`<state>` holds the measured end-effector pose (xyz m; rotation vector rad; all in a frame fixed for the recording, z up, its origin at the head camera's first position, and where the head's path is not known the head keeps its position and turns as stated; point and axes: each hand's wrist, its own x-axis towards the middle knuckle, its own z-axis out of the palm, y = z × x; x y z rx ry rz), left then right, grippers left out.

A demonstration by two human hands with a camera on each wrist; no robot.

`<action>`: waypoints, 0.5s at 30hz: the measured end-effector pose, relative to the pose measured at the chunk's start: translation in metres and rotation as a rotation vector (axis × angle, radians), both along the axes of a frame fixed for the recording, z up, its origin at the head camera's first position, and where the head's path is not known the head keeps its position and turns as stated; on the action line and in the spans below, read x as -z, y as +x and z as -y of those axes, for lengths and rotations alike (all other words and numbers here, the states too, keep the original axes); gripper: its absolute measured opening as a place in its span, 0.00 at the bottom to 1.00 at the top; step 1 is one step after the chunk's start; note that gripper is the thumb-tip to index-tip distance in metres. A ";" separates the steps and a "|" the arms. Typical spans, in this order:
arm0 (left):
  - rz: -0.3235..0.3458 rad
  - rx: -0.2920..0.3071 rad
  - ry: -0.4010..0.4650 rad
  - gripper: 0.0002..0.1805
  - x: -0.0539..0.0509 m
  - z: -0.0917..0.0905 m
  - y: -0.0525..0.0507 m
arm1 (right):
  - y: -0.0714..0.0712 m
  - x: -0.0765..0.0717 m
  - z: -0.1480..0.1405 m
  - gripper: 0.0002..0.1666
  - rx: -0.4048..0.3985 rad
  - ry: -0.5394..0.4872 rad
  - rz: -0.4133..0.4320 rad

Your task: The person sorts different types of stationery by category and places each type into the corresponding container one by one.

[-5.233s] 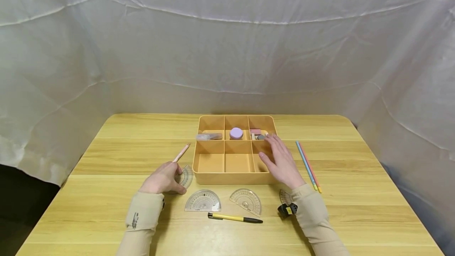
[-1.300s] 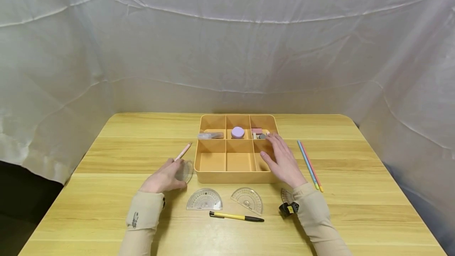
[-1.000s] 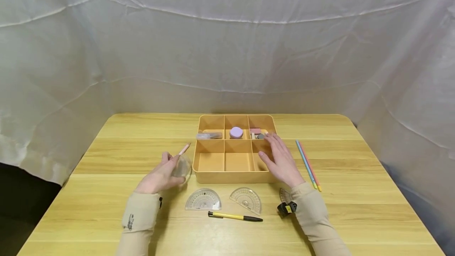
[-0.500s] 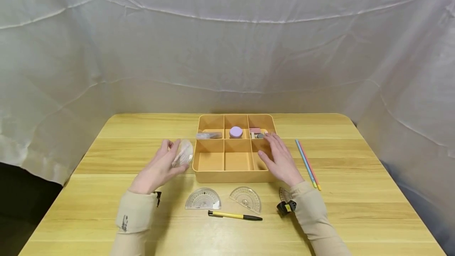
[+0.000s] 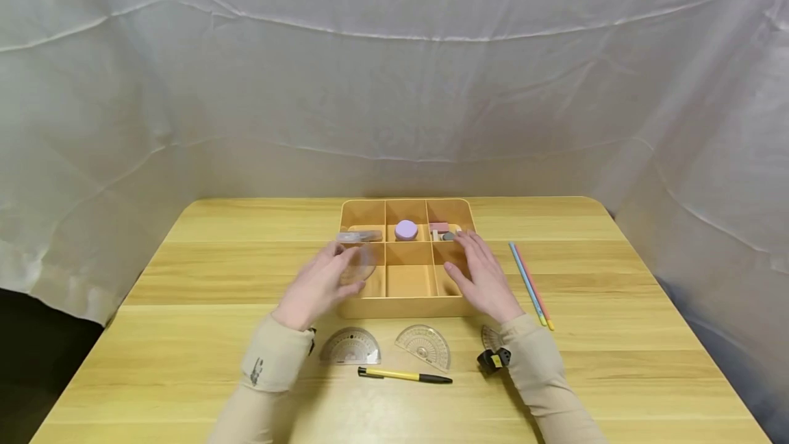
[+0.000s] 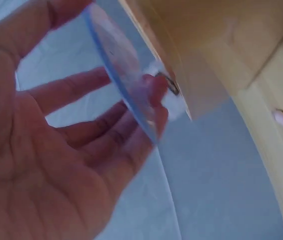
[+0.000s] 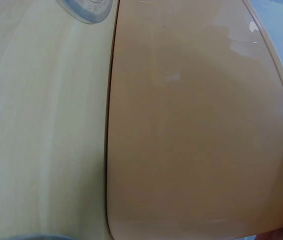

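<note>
Head view: clear protractor (image 5: 362,270) in left grip (image 5: 316,285), over orange tray (image 5: 401,307).

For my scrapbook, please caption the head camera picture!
Left hand holds clear plastic over a divided tray; right hand at its right edge.

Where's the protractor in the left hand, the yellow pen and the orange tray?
Clear protractor (image 6: 115,44): left wrist view, on its flat face.
Yellow pen (image 5: 403,375): head view, on its barrel.
Orange tray (image 5: 407,307): head view, on its front wall.

The left hand (image 5: 316,286) has lifted a protractor (image 5: 362,270) (clear plastic) over the tray (image 5: 401,307).
</note>
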<state>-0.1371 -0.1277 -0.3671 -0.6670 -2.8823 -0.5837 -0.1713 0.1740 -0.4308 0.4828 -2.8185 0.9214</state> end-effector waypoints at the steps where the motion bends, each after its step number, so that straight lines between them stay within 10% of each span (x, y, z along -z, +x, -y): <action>1: -0.007 -0.021 -0.020 0.27 0.000 -0.003 0.000 | 0.000 0.000 0.000 0.38 -0.001 0.000 -0.003; 15: -0.009 -0.175 -0.164 0.27 0.010 -0.026 -0.002 | 0.002 -0.001 0.002 0.37 0.006 0.012 -0.021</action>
